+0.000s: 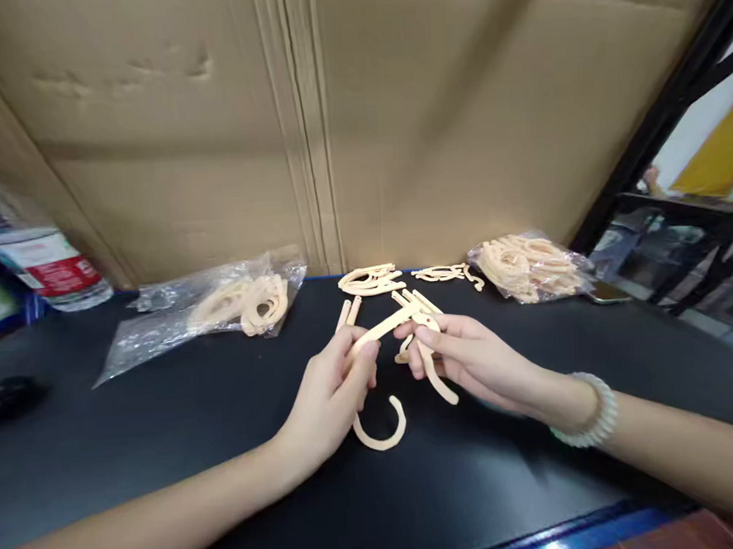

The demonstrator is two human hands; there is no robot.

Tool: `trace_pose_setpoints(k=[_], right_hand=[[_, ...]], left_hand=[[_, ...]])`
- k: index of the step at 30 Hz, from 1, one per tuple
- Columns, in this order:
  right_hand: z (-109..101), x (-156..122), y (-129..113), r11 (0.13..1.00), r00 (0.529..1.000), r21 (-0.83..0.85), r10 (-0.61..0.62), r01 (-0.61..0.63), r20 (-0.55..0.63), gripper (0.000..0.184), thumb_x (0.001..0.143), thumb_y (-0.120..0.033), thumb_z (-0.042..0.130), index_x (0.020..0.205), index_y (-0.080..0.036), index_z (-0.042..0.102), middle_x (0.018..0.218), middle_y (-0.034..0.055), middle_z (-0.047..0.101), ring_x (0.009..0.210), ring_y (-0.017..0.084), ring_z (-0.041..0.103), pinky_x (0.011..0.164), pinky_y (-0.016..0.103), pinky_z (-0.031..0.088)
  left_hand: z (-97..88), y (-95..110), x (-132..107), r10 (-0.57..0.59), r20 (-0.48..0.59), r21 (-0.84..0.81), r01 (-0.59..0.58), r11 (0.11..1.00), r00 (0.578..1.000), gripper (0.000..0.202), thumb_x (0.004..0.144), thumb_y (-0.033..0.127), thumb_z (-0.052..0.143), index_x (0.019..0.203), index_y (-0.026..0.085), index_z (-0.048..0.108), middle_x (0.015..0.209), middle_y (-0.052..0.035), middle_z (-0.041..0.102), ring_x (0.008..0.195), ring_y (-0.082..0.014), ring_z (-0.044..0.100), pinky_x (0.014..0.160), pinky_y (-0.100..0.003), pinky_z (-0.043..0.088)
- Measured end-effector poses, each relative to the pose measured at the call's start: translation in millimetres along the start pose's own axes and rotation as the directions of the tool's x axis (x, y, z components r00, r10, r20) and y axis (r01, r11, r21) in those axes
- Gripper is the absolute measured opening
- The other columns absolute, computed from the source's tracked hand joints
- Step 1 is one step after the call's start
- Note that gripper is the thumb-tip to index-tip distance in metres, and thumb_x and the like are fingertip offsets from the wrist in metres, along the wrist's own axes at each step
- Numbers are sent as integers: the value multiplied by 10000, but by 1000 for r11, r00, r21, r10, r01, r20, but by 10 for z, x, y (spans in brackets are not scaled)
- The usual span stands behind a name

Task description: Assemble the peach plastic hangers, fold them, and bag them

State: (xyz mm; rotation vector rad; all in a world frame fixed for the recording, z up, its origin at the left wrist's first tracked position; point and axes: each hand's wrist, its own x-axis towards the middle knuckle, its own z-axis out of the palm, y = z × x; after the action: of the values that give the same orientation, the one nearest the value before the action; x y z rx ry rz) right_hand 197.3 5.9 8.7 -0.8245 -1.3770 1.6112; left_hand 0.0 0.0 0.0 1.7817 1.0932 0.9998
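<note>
Apparently light, stiff: cream bar (385, 326), left hand (333, 384) pinching; curved strip (435, 374), right hand (474, 351) pinching; I'd hold flat faces.

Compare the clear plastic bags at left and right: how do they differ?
The left clear bag spreads long and largely slack; the right clear bag is compact and plump. The left bag's cream curved pieces gather toward one end; the right bag's fill most of it. Both lie on the black tabletop.

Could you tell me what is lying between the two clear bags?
The head view shows loose beige pieces lying there in separate groups.
</note>
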Motion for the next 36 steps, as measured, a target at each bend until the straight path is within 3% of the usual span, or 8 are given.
trace_pose_setpoints(k=[4,9,17,23,30,32,34,36], right_hand=[[-24,-17,-2,985,994,-162,-77,64,-78,229,952,-389,497,969,-161,517,545,-60,503,508,84,446,562,235,378],[-25,-54,13,916,993,-398,-9,55,117,350,966,-512,399,923,-174,478,496,-80,457,410,76,389,432,204,318],[-24,-89,7,907,971,-414,165,-79,175,396,948,-550,387,876,-173,487,408,-91,470,301,56,373,333,149,292],[-27,-93,19,907,905,-347,337,-239,258,356,959,-483,393,859,-164,516,407,-80,507,259,46,364,285,125,246],[29,-121,-21,802,917,-541,377,-253,130,285,958,-359,391,816,-159,538,414,-80,509,256,50,375,293,141,278],[50,-141,0,745,941,-648,314,-162,126,291,970,-325,361,818,-161,547,430,-74,508,274,57,394,318,155,286],[76,-172,31,567,980,-820,107,77,166,294,976,-275,357,792,-160,555,467,-53,519,318,66,421,359,179,285],[99,-214,48,246,940,-911,-163,332,299,288,972,-216,373,756,-158,555,506,-30,530,368,80,433,397,214,278]], left_hand=[[25,12,-30,72,-12,68,-71,995,997,182,977,368,417,938,214,504,676,59,509,502,-93,478,477,-210,398],[19,-78,-44,289,2,329,-273,904,957,220,951,243,458,1169,235,489,931,1,650,741,-147,650,658,-262,498],[-66,-107,14,647,236,792,-530,305,725,150,974,187,401,1066,169,518,826,-2,714,553,-163,654,468,-270,451],[-123,-114,69,629,449,771,-631,87,635,199,993,211,393,893,152,554,639,22,611,440,-148,558,388,-273,382],[-123,-76,48,523,571,740,-672,6,633,262,904,37,319,806,164,526,614,1,565,386,-159,495,344,-273,327],[-122,-58,47,485,585,736,-677,20,650,270,891,25,307,812,163,526,618,-6,574,381,-168,501,342,-275,319],[-122,-51,56,424,564,752,-653,91,709,262,926,64,311,809,159,525,591,-2,575,377,-176,516,347,-276,315],[-122,-54,69,352,514,776,-598,198,783,263,973,139,327,798,158,523,549,8,568,388,-184,541,365,-272,321]])
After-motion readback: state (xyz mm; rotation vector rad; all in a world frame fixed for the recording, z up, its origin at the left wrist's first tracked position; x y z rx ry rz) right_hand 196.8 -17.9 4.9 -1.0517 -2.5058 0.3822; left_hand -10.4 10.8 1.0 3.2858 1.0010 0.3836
